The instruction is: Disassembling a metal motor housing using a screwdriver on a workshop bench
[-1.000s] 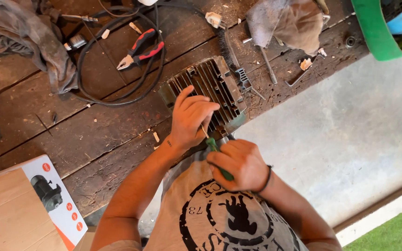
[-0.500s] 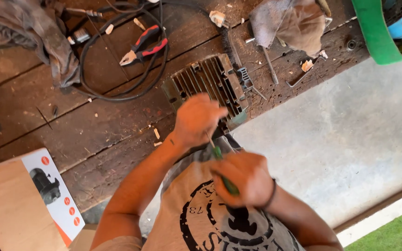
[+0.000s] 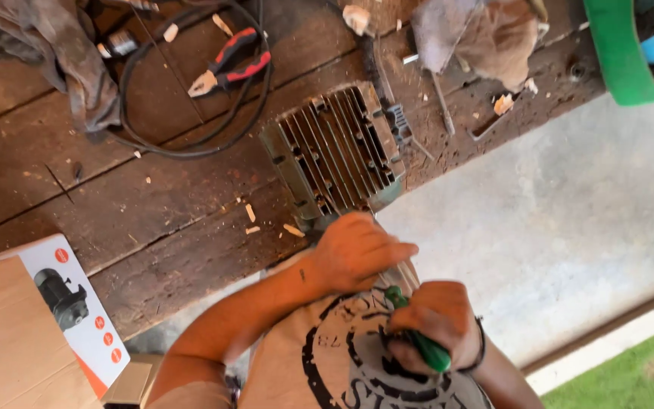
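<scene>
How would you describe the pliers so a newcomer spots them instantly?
On the wooden workbench, look up and left of the finned metal housing to the black cable loop. The pliers lie on it, the only tool with red-and-black handles.

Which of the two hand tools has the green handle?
The screwdriver gripped in the right hand, close to the body. The pliers lying inside the cable loop on the bench have red-and-black handles.

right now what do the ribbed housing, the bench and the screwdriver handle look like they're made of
Ribbed housing: looks like cast metal, dull grey-green, with straight cooling fins. Bench: rough wood, dark and stained, with visible plank seams and chips. Screwdriver handle, in the right hand: probably glossy green plastic, mostly covered.
</scene>
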